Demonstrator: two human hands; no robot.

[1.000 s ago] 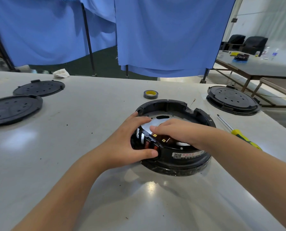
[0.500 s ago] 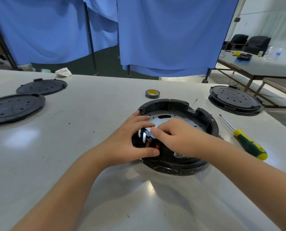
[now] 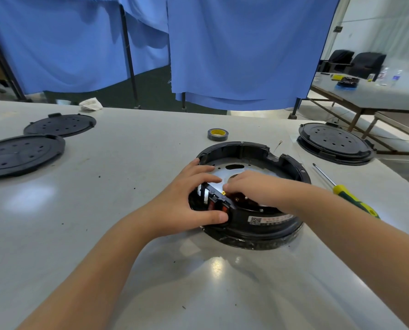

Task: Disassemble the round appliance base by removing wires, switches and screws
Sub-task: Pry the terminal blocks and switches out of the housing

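Note:
The round black appliance base (image 3: pixel 265 153) lies open on the grey table, its silver metal plate (image 3: pixel 244 166) showing inside. My left hand (image 3: pixel 184 206) grips the near left rim, thumb pressed on the outer wall by the red switches (image 3: pixel 219 206), fingers over the top edge. My right hand (image 3: pixel 258 186) reaches into the base, fingertips curled down at the brass terminals (image 3: pixel 223 192) just behind the switches. What the fingertips pinch is hidden. A white label (image 3: pixel 267 219) sits on the base's near wall.
A green and yellow screwdriver (image 3: pixel 348 194) lies right of the base. A tape roll (image 3: pixel 217 134) sits behind it. Two flat black covers (image 3: pixel 22 156) (image 3: pixel 60 125) lie far left, another closed base (image 3: pixel 334 144) far right. Blue curtains hang beyond the table edge.
My right hand shifted slightly inside the base, uncovering the brass terminals near the switches. My left hand kept its grip on the rim.

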